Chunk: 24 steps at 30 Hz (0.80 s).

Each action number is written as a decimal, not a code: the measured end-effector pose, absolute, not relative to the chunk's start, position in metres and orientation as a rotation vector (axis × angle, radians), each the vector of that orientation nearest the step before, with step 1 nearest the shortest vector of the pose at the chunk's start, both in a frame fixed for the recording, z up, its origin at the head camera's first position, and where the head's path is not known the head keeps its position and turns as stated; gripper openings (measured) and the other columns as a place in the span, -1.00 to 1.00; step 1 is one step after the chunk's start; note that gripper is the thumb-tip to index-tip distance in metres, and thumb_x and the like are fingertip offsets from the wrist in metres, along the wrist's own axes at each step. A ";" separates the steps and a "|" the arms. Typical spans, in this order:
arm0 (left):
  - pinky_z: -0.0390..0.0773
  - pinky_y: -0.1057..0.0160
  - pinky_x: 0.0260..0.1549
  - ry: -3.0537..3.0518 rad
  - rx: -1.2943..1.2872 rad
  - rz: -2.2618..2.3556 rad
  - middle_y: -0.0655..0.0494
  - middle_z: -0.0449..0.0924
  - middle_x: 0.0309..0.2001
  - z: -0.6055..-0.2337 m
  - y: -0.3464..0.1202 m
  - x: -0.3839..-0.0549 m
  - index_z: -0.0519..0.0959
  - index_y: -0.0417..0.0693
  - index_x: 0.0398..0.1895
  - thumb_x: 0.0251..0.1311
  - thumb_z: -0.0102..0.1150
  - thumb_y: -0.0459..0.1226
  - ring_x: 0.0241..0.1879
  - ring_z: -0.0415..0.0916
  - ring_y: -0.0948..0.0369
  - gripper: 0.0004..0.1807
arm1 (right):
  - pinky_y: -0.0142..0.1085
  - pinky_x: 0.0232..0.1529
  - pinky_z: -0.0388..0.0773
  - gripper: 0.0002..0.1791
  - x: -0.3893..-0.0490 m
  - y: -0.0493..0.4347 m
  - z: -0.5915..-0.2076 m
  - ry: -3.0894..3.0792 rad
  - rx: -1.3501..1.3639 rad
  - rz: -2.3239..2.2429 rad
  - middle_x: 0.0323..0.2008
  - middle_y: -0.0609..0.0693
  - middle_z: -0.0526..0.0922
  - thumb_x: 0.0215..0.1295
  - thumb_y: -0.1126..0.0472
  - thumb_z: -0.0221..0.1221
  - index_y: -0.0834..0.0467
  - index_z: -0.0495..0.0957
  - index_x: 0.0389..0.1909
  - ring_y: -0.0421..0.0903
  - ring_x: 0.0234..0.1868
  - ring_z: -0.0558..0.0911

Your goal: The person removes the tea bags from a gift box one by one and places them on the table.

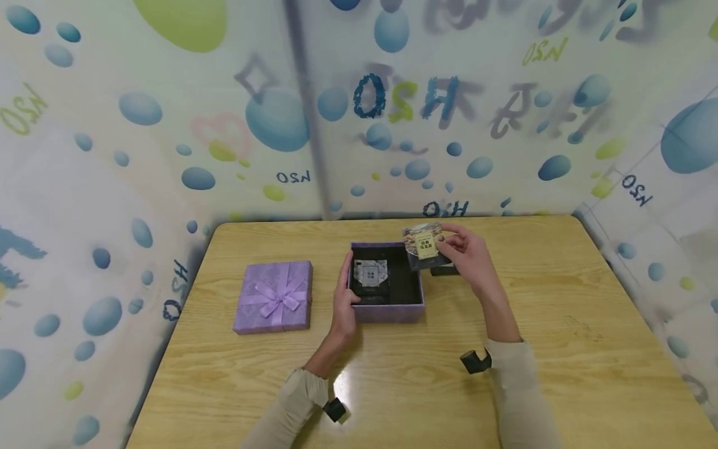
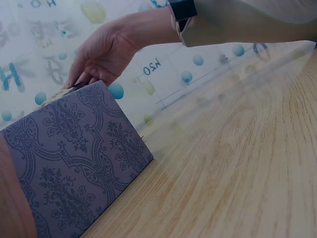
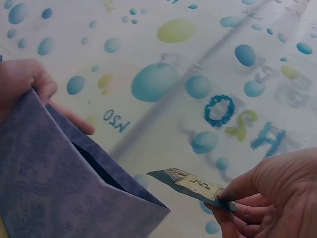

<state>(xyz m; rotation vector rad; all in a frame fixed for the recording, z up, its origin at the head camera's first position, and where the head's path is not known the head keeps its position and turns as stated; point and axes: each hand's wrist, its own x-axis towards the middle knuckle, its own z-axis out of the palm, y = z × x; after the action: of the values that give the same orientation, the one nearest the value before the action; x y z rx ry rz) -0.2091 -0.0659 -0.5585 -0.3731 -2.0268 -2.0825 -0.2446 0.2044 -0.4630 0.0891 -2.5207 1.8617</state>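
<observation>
My right hand (image 1: 468, 257) pinches a flat square packet (image 1: 422, 244) by its right edge, between thumb and fingers. The packet has a dark base and a pale yellow label, and is tilted over the right rim of an open purple box (image 1: 392, 313). My left hand (image 1: 343, 305) holds the box at its left side, fingers along the wall and thumb at the front corner. Inside the box, at left, lies a packet with a grey and white label (image 1: 371, 274); the right part shows a dark bottom. In the left wrist view the patterned box wall (image 2: 84, 158) hides the inside.
A purple lid with a ribbon bow (image 1: 273, 298) lies left of the box. Right of the box, partly hidden by my right hand, is a dark flat item (image 1: 444, 270). The wooden table (image 1: 404, 386) meets a patterned wall covering (image 1: 482, 137) behind.
</observation>
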 end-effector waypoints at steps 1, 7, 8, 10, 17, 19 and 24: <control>0.08 -0.05 0.37 -2.020 -0.376 -2.085 0.02 -0.01 0.68 -0.559 -0.066 -0.209 0.04 -0.07 0.70 0.04 -0.39 -0.50 0.65 -0.16 0.10 -0.03 | -0.31 -0.15 0.51 -0.44 -0.245 0.208 -0.462 -2.516 0.076 1.859 -0.09 0.19 0.67 0.54 0.20 0.17 0.25 0.39 0.48 -0.22 -0.18 0.59; 0.04 -0.06 0.45 -2.008 -0.384 -2.084 0.00 -0.01 0.68 -0.560 -0.066 -0.209 0.03 -0.11 0.70 0.05 -0.40 -0.50 0.65 -0.15 0.09 -0.04 | -0.40 -0.09 0.49 -0.43 -0.245 0.226 -0.462 -2.492 0.020 1.837 -0.13 0.03 0.67 0.55 0.18 0.16 0.24 0.37 0.50 -0.26 -0.15 0.59; 0.04 -0.06 0.45 -2.009 -0.382 -2.086 0.00 -0.01 0.68 -0.559 -0.066 -0.209 0.03 -0.10 0.70 0.04 -0.40 -0.50 0.65 -0.15 0.09 -0.03 | -0.40 -0.10 0.48 -0.43 -0.244 0.229 -0.462 -2.488 0.011 1.831 -0.14 0.02 0.67 0.55 0.17 0.16 0.23 0.38 0.50 -0.26 -0.14 0.59; 0.04 -0.06 0.45 -2.010 -0.384 -2.089 0.01 -0.01 0.68 -0.559 -0.066 -0.209 0.03 -0.09 0.70 0.04 -0.40 -0.50 0.65 -0.15 0.10 -0.03 | -0.41 -0.12 0.47 -0.43 -0.245 0.234 -0.464 -2.479 -0.008 1.826 -0.16 -0.02 0.66 0.55 0.17 0.16 0.23 0.38 0.50 -0.26 -0.15 0.58; 0.02 -0.09 0.45 -2.010 -0.381 -2.102 0.02 -0.02 0.68 -0.557 -0.065 -0.209 0.03 -0.07 0.70 0.03 -0.41 -0.51 0.65 -0.16 0.10 -0.02 | -0.41 -0.17 0.44 -0.44 -0.248 0.247 -0.469 -2.482 -0.070 1.803 -0.17 -0.08 0.66 0.56 0.15 0.15 0.22 0.40 0.50 -0.29 -0.16 0.57; 0.03 -0.07 0.42 -2.008 -0.379 -2.108 0.03 -0.02 0.68 -0.557 -0.066 -0.209 0.03 -0.06 0.70 0.03 -0.41 -0.52 0.65 -0.16 0.11 -0.02 | -0.42 -0.15 0.45 -0.43 -0.248 0.250 -0.470 -2.489 -0.085 1.788 -0.14 -0.06 0.66 0.56 0.14 0.15 0.23 0.40 0.50 -0.31 -0.14 0.57; 0.05 -0.05 0.38 -2.003 -0.372 -2.113 0.03 -0.02 0.68 -0.558 -0.065 -0.209 0.03 -0.05 0.70 0.02 -0.42 -0.54 0.65 -0.17 0.11 0.00 | -0.42 -0.15 0.46 -0.43 -0.249 0.257 -0.474 -2.488 -0.122 1.770 -0.17 -0.15 0.67 0.56 0.13 0.14 0.24 0.40 0.50 -0.32 -0.13 0.57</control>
<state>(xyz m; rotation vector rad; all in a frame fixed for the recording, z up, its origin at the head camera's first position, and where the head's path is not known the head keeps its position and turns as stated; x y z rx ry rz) -0.2091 -0.0655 -0.5576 -0.3717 -2.0032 -2.1129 -0.2491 0.2574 -0.4736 -0.1219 -2.4877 1.7702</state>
